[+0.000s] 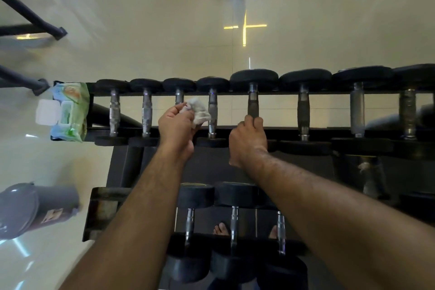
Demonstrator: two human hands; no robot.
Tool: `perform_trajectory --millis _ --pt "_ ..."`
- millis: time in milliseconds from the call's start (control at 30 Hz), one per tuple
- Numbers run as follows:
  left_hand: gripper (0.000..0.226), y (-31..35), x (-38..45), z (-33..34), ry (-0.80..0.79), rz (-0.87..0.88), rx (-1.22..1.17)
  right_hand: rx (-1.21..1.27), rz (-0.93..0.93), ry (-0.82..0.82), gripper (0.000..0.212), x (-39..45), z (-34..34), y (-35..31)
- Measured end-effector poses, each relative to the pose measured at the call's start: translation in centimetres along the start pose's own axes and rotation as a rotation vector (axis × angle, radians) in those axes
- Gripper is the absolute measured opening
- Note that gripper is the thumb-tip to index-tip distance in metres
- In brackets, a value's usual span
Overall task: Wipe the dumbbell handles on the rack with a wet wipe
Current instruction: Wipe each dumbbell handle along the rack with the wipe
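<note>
Two hands, left hand pinching wipe, right hand gripping handle

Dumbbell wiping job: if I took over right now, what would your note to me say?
Left hand holds the crumpled wet wipe at the third handle from the left on the top rack.
Right hand grips the fifth dumbbell handle.
Wipes pack sits open at the rack's left end.
Done: cannot tell which handles are clean.
Left: wipe the handles rightward, then the lower row.

left hand: forearm reaching forward, fingers pinching a crumpled wipe
right hand: forearm extended, fingers curled round a dumbbell handle
</note>
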State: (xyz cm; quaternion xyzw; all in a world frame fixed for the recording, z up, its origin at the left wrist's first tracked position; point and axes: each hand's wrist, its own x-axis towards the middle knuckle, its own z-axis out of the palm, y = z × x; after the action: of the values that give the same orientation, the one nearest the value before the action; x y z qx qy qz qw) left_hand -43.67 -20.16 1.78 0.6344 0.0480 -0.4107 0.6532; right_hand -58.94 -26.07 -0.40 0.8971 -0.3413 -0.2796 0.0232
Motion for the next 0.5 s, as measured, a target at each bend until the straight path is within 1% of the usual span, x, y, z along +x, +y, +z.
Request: perform_trajectory --millis 33,67,133,200,267,333,367,400,467,500 --pt "0.03 0.2 0.0 -0.4 -0.019 -0.02 -0.021 -0.026 0.027 -0.02 0.04 0.1 -0.1 -0.6" --pt "0.03 0.3 -0.1 -0.7 -0.042 -0.042 -0.043 -0.043 0.054 -0.03 0.029 0.1 -0.2 -1.0" --pt "0.028 0.6 -0.5 -0.9 -0.105 -0.115 -0.113 -0.03 0.098 -0.031 0.023 0.2 0.0 -1.7" --pt "0.03 0.9 -0.8 -0.8 -0.168 -0.205 -0.202 0.051 0.136 -0.004 0.021 0.1 0.3 -1.9" --pt "0.033 1.0 -0.7 -0.8 -0.212 -0.24 -0.211 0.121 0.126 0.069 0.018 -0.1 0.9 -1.5" --pt "0.035 1.0 -0.3 -0.8 -0.228 -0.226 -0.156 0.217 0.077 0.196 0.011 -0.6 2.4 -0.2" --pt "0.036 0.9 0.0 -0.8 -0.234 -0.217 -0.133 0.301 0.044 0.267 0.011 -0.9 3.4 0.7" --pt "0.037 0.9 0.4 -0.8 -0.234 -0.216 -0.125 0.405 0.012 0.34 0.015 -1.3 4.5 1.5" --pt "0.037 0.9 0.9 -0.7 -0.229 -0.219 -0.118 0.632 0.0 0.488 0.033 -1.8 6.4 2.8" --pt "0.036 0.8 1.3 -0.6 -0.223 -0.225 -0.111 0.72 0.015 0.528 0.042 -1.9 7.1 3.0"
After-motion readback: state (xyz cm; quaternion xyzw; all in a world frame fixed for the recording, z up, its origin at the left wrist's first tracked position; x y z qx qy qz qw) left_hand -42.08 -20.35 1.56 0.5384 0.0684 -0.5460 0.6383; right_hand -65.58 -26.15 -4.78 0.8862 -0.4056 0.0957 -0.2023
